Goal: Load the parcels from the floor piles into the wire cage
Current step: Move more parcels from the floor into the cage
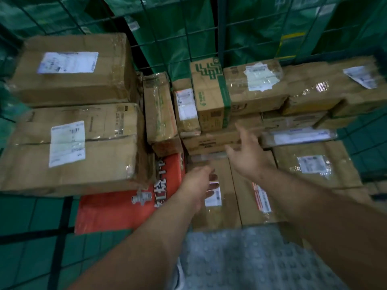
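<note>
We look down into the cage [220, 28], where the parcels already lie packed: two big boxes [71, 68] stacked at the left of the frame, a green-printed box [209, 95] upright at upper centre, low flat ones to the right. The floor piles are out of view. Our right hand [246, 152] hangs at centre frame, fingers spread and empty. Our left hand [198, 182], just lower left of it, has its fingers loosely bent over a flat box [217, 208] and seems to grasp nothing; blur hides whether the tips touch. A bubble-wrapped parcel [240, 258] lies at bottom centre under our forearms. We judge that the hands are free for the next parcel. To load well, we should set the next one flat on the low centre layer, label up, and push it square against its neighbours so no gap opens. The open room is in the centre and lower right, beside the red parcel [117, 208]; the left stack stands high already. The back mesh is close behind the upright row, with green sacks [173, 21] beyond it, so we should lower from above and keep our knuckles off the wire.
</note>
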Tool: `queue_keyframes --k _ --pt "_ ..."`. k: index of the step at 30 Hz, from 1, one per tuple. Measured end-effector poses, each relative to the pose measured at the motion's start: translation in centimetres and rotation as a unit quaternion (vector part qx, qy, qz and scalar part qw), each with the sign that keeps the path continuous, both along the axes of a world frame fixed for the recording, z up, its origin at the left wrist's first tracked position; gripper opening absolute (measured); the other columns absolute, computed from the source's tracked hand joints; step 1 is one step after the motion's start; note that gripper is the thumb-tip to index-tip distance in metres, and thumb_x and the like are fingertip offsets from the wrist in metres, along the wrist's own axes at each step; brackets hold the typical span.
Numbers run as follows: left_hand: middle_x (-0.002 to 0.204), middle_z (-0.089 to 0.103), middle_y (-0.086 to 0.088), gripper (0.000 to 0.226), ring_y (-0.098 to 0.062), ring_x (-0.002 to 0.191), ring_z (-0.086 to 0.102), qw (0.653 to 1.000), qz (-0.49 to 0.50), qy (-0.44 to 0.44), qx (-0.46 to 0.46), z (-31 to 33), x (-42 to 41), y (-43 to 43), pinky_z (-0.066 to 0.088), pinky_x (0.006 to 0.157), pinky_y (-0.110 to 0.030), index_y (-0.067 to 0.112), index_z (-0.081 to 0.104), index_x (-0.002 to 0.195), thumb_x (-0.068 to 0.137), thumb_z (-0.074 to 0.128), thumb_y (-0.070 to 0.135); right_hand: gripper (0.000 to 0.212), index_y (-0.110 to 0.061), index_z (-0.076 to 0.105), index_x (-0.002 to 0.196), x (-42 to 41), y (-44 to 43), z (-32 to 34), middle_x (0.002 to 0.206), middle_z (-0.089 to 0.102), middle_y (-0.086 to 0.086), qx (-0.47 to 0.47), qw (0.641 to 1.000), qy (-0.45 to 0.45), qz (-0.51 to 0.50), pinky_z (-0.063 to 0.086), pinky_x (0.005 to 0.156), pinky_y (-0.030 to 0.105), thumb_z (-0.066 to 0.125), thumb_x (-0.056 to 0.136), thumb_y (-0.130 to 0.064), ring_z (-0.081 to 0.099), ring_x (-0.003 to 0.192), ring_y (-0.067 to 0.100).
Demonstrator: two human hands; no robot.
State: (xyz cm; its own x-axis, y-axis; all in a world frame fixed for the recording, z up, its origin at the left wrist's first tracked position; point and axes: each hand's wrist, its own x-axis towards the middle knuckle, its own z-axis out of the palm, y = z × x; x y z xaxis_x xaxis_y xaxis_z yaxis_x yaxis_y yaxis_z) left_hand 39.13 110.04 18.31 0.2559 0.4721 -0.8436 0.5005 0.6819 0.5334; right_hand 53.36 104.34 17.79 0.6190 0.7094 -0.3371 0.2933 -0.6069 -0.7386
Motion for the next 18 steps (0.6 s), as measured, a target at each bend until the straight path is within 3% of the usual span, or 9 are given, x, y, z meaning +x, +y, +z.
queue_keyframes --k 2,4,6,9,11,15,18 --pt "0.101 0.072 -0.002 0.017 -0.019 0.084 0.069 1.0 0.006 0.01 -0.022 1.1 -1.5 -4.2 0.051 0.075 -0.03 0.017 0.066 0.106 0.102 0.053 0.028 0.037 -0.023 0.056 0.134 -3.1 -6.5 -0.4 0.116 0.065 0.001 0.001 0.997 0.075 -0.036 0.045 0.084 0.023 0.061 0.098 -0.021 0.06 0.101 0.018" --pt "0.096 0.069 -0.001 0.014 -0.017 0.075 0.066 0.999 0.018 0.02 -0.035 1.6 -2.9 -8.6 0.044 0.066 -0.028 0.02 0.064 0.103 0.101 0.053 0.029 0.025 -0.013 0.063 0.122 -6.1 -13.1 -1.1 0.092 0.066 -0.001 -0.02 0.99 0.132 -0.049 0.043 0.069 0.02 0.059 0.098 -0.011 0.059 0.077 0.012" --pt "0.095 0.069 -0.003 0.015 -0.018 0.072 0.065 0.998 0.034 0.029 -0.052 1.8 -4.3 -13.4 0.044 0.063 -0.028 0.018 0.064 0.106 0.102 0.054 0.028 0.013 -0.015 0.064 0.11 -8.9 -19.4 -1.4 0.078 0.063 -0.003 -0.063 0.979 0.185 -0.057 0.046 0.062 0.016 0.059 0.098 -0.01 0.057 0.063 0.003" --pt "0.096 0.071 -0.002 0.019 -0.019 0.078 0.067 0.996 0.028 0.045 -0.067 3.2 -5.8 -20.1 0.048 0.066 -0.03 0.016 0.067 0.107 0.1 0.056 0.03 0.009 -0.018 0.066 0.099 -12.1 -27.1 -1.0 0.091 0.071 0.009 -0.11 0.947 0.279 -0.114 0.057 0.072 0.036 0.058 0.101 -0.022 0.067 0.08 0.014" --pt "0.097 0.071 -0.003 0.022 -0.02 0.079 0.067 0.997 0.03 0.044 -0.061 4.4 -6.3 -23.1 0.05 0.069 -0.031 0.013 0.066 0.11 0.101 0.056 0.031 0.017 -0.016 0.064 0.097 -13.2 -29.9 0.1 0.099 0.07 0.009 -0.134 0.925 0.322 -0.151 0.051 0.072 0.032 0.054 0.103 -0.028 0.067 0.089 0.023" --pt "0.099 0.071 -0.004 0.026 -0.021 0.081 0.067 0.997 0.051 0.033 -0.045 7.7 -7.3 -28.2 0.051 0.07 -0.032 0.011 0.065 0.117 0.1 0.057 0.031 0.018 -0.015 0.065 0.1 -15.2 -34.0 3.1 0.1 0.071 0.009 -0.126 0.903 0.367 -0.183 0.05 0.076 0.034 0.053 0.102 -0.028 0.065 0.083 0.021" --pt "0.106 0.072 -0.004 0.022 -0.02 0.085 0.068 0.998 0.052 0.026 -0.022 9.8 -7.7 -30.5 0.052 0.076 -0.034 0.014 0.064 0.116 0.101 0.055 0.028 0.02 -0.016 0.066 0.107 -15.4 -34.7 5.2 0.101 0.073 0.009 -0.095 0.895 0.396 -0.185 0.051 0.077 0.035 0.053 0.101 -0.029 0.068 0.09 0.024"
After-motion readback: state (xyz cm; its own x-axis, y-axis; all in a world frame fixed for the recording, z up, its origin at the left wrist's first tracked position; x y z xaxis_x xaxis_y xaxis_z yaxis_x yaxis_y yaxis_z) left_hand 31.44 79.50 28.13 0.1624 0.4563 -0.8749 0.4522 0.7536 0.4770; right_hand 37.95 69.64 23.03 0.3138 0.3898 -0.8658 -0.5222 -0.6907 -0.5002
